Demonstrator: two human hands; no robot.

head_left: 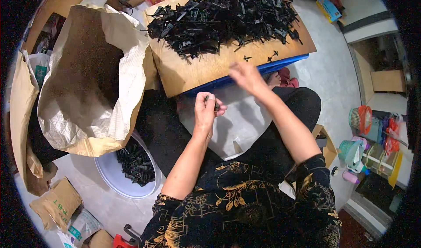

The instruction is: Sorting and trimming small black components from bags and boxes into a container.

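Curls the fingers of the left hand (pixel 206 111) around a small dark piece (pixel 217 107), half hidden, just short of a wooden board (pixel 193 74). Holds out the right hand (pixel 247 78), blurred, at the board's near edge, its fingers too unclear to call spread or pinching. Faces a broad heap of black parts (pixel 223 20) on the board, with a few loose parts (pixel 269 59) nearer the edge. Sits beside an open sack (pixel 131 68) at left, above a white tub (pixel 107 171) of more black pieces (pixel 136 164).
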